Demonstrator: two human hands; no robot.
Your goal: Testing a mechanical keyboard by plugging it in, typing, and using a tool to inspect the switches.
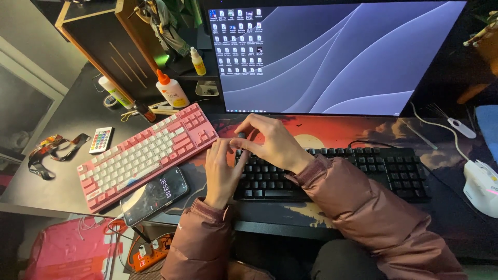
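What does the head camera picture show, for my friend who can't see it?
Two hands, the left hand and right hand, pinch a small dark keycap at the top left corner of a black keyboard. A pink keyboard and a phone lie to the left, below a monitor.

Matt black plastic keyboard (332,173), glossy pink plastic keyboard (148,153), puffy smooth sleeves (363,202).

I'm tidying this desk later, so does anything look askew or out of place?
Yes. The pink and white keyboard lies slanted across the desk's left side, unlike the black keyboard squared to the monitor. A black smartphone sits tilted against its front edge. Both hands are at the black keyboard's left end.
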